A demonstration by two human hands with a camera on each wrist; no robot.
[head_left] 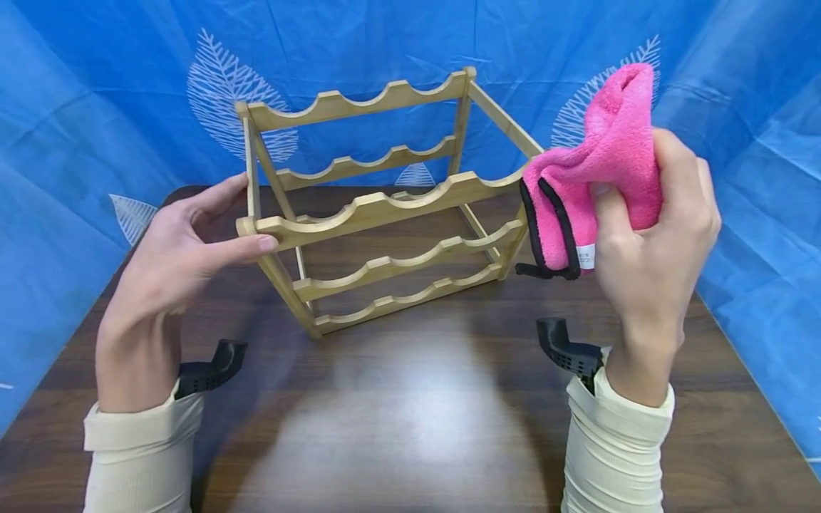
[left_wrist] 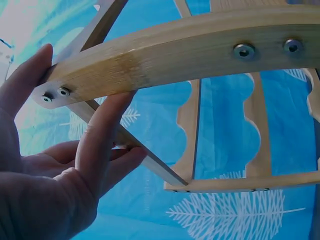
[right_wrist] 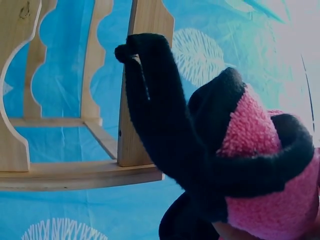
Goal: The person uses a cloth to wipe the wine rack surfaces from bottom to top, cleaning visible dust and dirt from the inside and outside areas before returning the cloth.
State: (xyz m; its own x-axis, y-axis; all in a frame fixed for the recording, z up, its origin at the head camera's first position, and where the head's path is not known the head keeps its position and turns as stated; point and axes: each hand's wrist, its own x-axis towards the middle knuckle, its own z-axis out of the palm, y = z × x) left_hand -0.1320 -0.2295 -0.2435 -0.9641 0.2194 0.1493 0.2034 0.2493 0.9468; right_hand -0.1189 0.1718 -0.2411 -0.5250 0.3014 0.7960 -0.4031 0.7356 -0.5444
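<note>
A pale wooden rack (head_left: 372, 208) with scalloped rails stands angled over the table. My left hand (head_left: 160, 267) grips its upper left corner, thumb along the front and fingers round the side bar. The left wrist view shows the fingers around a side piece (left_wrist: 175, 52) with metal screws in it. In my right hand (head_left: 654, 256) is a bunched pink cloth (head_left: 618, 157) with black edging and a small white tag. The cloth overlaps the rack's upper right corner in the head view. Close up in the right wrist view, its black edging (right_wrist: 165, 100) hangs in front of a rack bar.
A dark brown wooden table (head_left: 398, 413) lies under the rack, with a bright reflection near its front. Blue sheeting (head_left: 359, 43) printed with white leaves hangs behind and at both sides. Black wrist mounts (head_left: 212, 367) stick out from both cream sleeves.
</note>
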